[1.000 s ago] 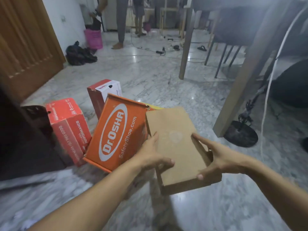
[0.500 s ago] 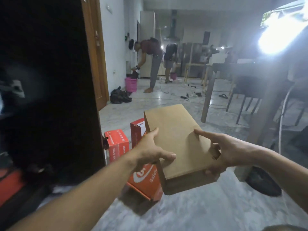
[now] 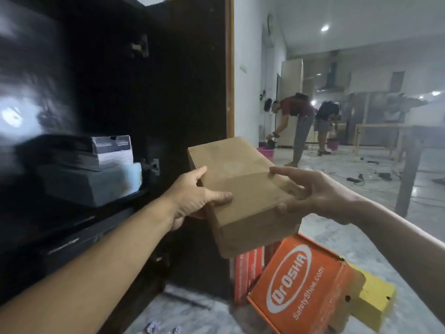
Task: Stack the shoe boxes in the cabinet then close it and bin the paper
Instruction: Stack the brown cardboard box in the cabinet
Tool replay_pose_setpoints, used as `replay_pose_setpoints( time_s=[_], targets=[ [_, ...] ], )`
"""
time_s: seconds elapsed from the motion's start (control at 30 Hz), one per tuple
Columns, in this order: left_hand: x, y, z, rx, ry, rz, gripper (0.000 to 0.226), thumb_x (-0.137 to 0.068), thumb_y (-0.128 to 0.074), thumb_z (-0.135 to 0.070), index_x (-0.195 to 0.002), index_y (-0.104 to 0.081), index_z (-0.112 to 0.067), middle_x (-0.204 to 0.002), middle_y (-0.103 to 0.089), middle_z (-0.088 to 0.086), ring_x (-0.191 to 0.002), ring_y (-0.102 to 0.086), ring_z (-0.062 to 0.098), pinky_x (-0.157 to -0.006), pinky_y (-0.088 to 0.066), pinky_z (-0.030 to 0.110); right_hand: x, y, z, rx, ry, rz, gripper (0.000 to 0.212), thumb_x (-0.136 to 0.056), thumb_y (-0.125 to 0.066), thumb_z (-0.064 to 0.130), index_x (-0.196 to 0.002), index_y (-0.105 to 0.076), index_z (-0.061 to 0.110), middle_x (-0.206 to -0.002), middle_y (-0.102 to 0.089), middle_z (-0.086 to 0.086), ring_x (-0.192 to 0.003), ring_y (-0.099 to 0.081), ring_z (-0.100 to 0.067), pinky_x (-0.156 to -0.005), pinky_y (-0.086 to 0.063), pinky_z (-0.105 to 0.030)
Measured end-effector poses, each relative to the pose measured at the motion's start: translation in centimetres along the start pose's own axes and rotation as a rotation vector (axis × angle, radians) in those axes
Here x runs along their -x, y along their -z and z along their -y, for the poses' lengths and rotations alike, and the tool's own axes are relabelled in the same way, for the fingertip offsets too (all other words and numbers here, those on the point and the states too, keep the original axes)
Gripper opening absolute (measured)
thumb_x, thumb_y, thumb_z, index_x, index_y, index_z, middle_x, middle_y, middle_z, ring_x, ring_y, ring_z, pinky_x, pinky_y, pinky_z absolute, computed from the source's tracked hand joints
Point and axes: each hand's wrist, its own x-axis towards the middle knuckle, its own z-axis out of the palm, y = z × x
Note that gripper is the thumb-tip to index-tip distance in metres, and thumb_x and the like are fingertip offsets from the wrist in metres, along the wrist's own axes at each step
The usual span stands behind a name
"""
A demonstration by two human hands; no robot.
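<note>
**A:** Why was the plain brown shoe box (image 3: 243, 189) carried that way?

**B:** I had it clamped from both sides. My left hand (image 3: 195, 196) gripped the near left edge, thumb curled over the lid and the other fingers underneath. My right hand (image 3: 310, 194) cupped the right side, fingers spread along the lid and wall. With a grip on each side, I judged, the lid stayed shut and the box level for sliding in.

**A:** And where was it?

**B:** In the air, in front of the open cabinet door (image 3: 192, 92), above the orange Dr.Osha box (image 3: 301, 285) on the floor.

**A:** Any room inside?

**B:** The shelf (image 3: 72, 222) already held a black box (image 3: 101, 150) stacked on a grey one (image 3: 96, 184). The space above that stack looked open, though it was dark and blurred. I reckoned the door edge was the thing to clear. Crumpled paper (image 3: 154, 330) lay on the floor by the cabinet.
</note>
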Motion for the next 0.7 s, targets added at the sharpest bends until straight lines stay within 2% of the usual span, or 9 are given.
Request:
replay_pose_setpoints(
  time_s=[0.07, 0.2, 0.27, 0.37, 0.43, 0.5, 0.53, 0.63, 0.7],
  targets=[
    [0.5, 2.1, -0.7, 0.020, -0.001, -0.081, 0.122, -0.048, -0.093, -0.029, -0.151, -0.028, -0.025, -0.133, -0.054, -0.007, -0.112, -0.059, 0.024, -0.088, -0.053, 0.056, -2.0, -1.1, 1.2, -0.062, 0.059, 0.025, 0.102, -0.044, -0.085, 0.063, -0.138, -0.049, 0.041, -0.136, -0.054, 0.011, -0.117, -0.059, -0.016, -0.090, -0.057, -0.045],
    [1.4, 5.8, -2.4, 0.081, -0.029, -0.210, 0.110, -0.060, -0.090, -0.012, -0.151, -0.030, -0.017, -0.141, -0.050, 0.000, -0.109, -0.056, 0.012, -0.075, -0.054, 0.032, -5.8, -2.9, 3.7, -0.158, 0.144, 0.078, 0.099, -0.046, -0.086, 0.054, -0.137, -0.051, 0.031, -0.124, -0.061, 0.006, -0.108, -0.064, -0.020, -0.083, -0.060, -0.039],
    [1.8, 7.7, -3.3, 0.060, -0.055, -0.255, 0.105, -0.063, -0.087, -0.010, -0.151, -0.031, -0.016, -0.146, -0.045, 0.002, -0.116, -0.049, 0.013, -0.084, -0.048, 0.027, -7.5, -3.3, 5.0, -0.199, 0.183, 0.115, 0.089, -0.051, -0.087, 0.043, -0.133, -0.054, 0.028, -0.113, -0.067, 0.010, -0.102, -0.067, -0.018, -0.079, -0.061, -0.039],
    [1.8, 10.4, -4.9, 0.014, -0.086, -0.313, 0.099, -0.067, -0.086, -0.013, -0.151, -0.032, -0.018, -0.147, -0.044, 0.001, -0.118, -0.043, 0.013, -0.104, -0.043, 0.038, -10.1, -4.0, 7.3, -0.262, 0.226, 0.132, 0.059, -0.058, -0.085, 0.029, -0.111, -0.060, 0.033, -0.102, -0.068, 0.011, -0.098, -0.068, -0.015, -0.076, -0.061, -0.035],
    [1.5, 12.2, -6.0, -0.013, -0.095, -0.354, 0.098, -0.068, -0.086, -0.016, -0.150, -0.032, -0.020, -0.145, -0.046, 0.000, -0.120, -0.045, 0.015, -0.106, -0.041, 0.043, -12.2, -4.5, 8.9, -0.294, 0.230, 0.118, 0.056, -0.055, -0.087, 0.029, -0.103, -0.059, 0.032, -0.108, -0.066, 0.005, -0.100, -0.067, -0.018, -0.083, -0.060, -0.039],
    [0.7, 14.0, -6.8, -0.016, -0.098, -0.399, 0.098, -0.067, -0.086, -0.015, -0.149, -0.033, -0.021, -0.140, -0.050, -0.001, -0.120, -0.051, 0.020, -0.096, -0.050, 0.043, -14.4, -5.2, 10.4, -0.315, 0.235, 0.118, 0.054, -0.054, -0.089, 0.027, -0.099, -0.060, 0.029, -0.111, -0.066, -0.001, -0.103, -0.067, -0.022, -0.088, -0.058, -0.045],
    [0.2, 14.9, -7.1, -0.013, -0.106, -0.426, 0.097, -0.067, -0.085, -0.013, -0.149, -0.034, -0.021, -0.138, -0.051, -0.001, -0.117, -0.053, 0.019, -0.087, -0.053, 0.038, -15.5, -5.6, 11.1, -0.320, 0.242, 0.120, 0.054, -0.054, -0.091, 0.025, -0.099, -0.061, 0.027, -0.113, -0.066, -0.003, -0.104, -0.066, -0.024, -0.089, -0.057, -0.047],
    [-1.3, 17.5, -7.9, 0.016, -0.128, -0.495, 0.091, -0.070, -0.083, -0.008, -0.148, -0.037, -0.019, -0.133, -0.054, -0.002, -0.102, -0.058, 0.014, -0.068, -0.046, 0.024, -18.9, -6.5, 13.0, -0.347, 0.235, 0.111, 0.067, -0.064, -0.087, 0.010, -0.124, -0.058, 0.010, -0.113, -0.065, -0.007, -0.104, -0.066, -0.027, -0.091, -0.056, -0.049],
    [-2.6, 19.2, -8.2, 0.041, -0.131, -0.531, 0.086, -0.073, -0.081, -0.007, -0.147, -0.039, -0.019, -0.127, -0.055, -0.003, -0.090, -0.058, 0.008, -0.063, -0.044, 0.022, -21.2, -7.1, 14.0, -0.380, 0.232, 0.124, 0.061, -0.071, -0.081, 0.002, -0.126, -0.056, 0.007, -0.109, -0.065, -0.006, -0.102, -0.067, -0.028, -0.091, -0.056, -0.049]
  ],
)
